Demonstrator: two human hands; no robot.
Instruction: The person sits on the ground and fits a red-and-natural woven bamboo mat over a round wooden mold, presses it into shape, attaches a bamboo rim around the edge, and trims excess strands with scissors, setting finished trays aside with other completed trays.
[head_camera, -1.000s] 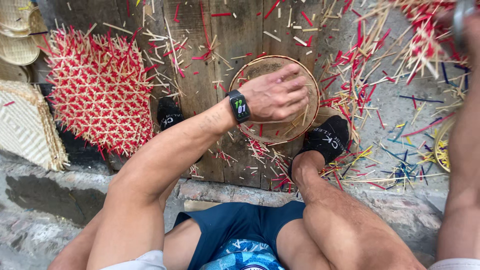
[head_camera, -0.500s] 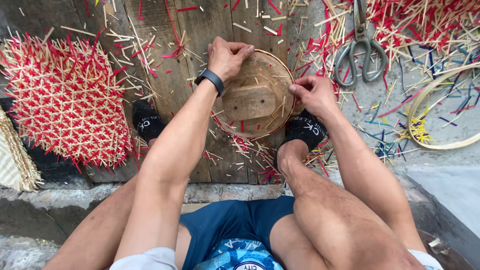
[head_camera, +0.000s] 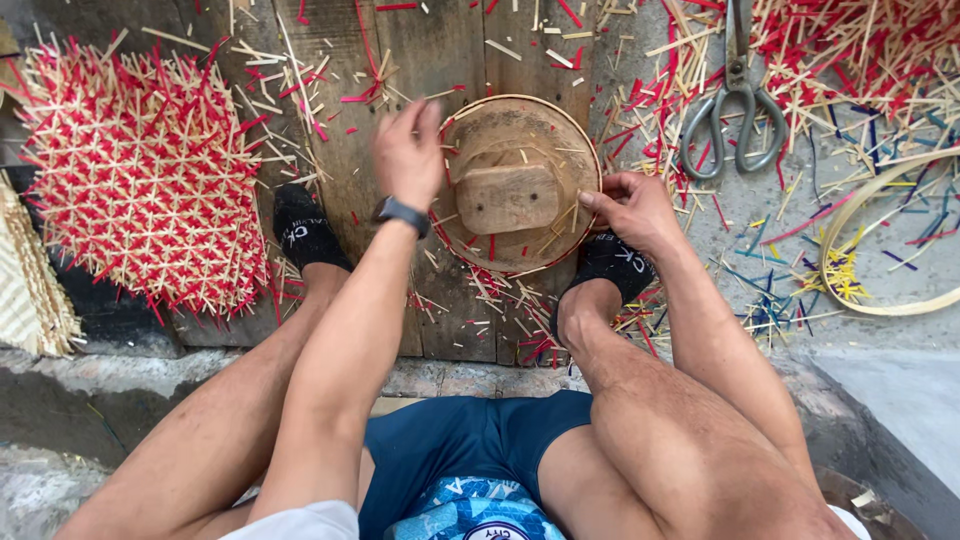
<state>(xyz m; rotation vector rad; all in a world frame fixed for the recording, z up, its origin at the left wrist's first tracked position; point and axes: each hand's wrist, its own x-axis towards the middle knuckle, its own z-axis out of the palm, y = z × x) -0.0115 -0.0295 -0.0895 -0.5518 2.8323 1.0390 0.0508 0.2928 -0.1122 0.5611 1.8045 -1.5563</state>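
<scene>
right hand (head_camera: 632, 208) pinching round wooden mould (head_camera: 517, 183) at its right rim | left hand (head_camera: 405, 155) open, blurred, looks to be just touching left rim | mould flat on plank floor (head_camera: 340, 150) between feet | red-and-natural woven mat (head_camera: 145, 180) left | scissors (head_camera: 738, 110) far right

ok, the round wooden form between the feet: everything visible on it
The round wooden form is a tan, worn disc lying flat on the dark planks, with a squarish wooden block fixed at its middle and a raised rim. Loose splints lie on and around it. The right hand pinches its right edge; the left hand is at its left edge.
</scene>
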